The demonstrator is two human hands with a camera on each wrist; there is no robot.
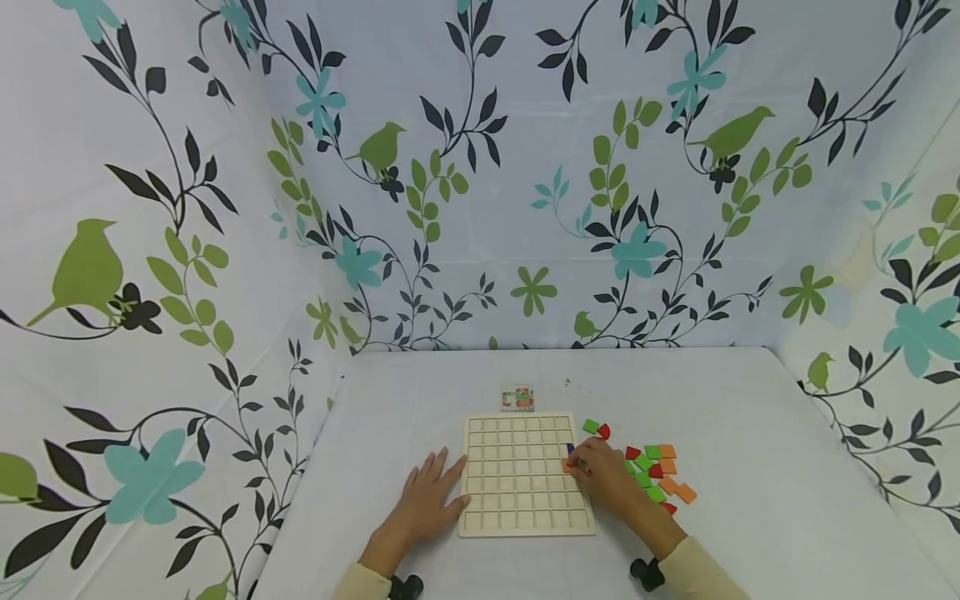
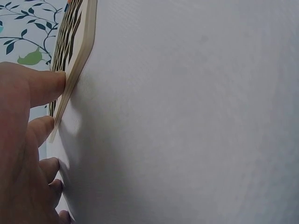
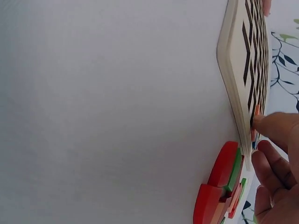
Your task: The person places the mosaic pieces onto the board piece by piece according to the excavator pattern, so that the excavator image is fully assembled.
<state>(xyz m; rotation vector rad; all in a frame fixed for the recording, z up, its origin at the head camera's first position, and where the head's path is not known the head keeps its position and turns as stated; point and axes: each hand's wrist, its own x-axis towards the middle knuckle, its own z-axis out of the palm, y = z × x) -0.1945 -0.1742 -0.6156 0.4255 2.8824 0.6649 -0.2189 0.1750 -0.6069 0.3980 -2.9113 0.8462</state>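
A pale wooden grid board [image 1: 517, 475] lies flat on the white table. My left hand [image 1: 427, 496] rests beside its left edge, fingers spread, with thumb and index finger touching the rim; the left wrist view shows this thumb [image 2: 49, 86] on the board's edge. At the board's right side my right hand [image 1: 603, 475] pinches an orange square tile [image 1: 567, 466] over the rightmost column. Just beyond it sits a dark blue piece [image 1: 570, 448] in the grid. The right wrist view shows the orange tile [image 3: 257, 112] at the thumb tip; the fingers partly hide it.
Loose green, orange and red pieces [image 1: 660, 473] lie right of the board, some behind my right hand. A green tile [image 1: 591, 426] and a red piece [image 1: 604, 431] lie near its top right corner. A small picture card [image 1: 517, 398] lies beyond the board. Patterned cloth [image 1: 495, 208] surrounds the table.
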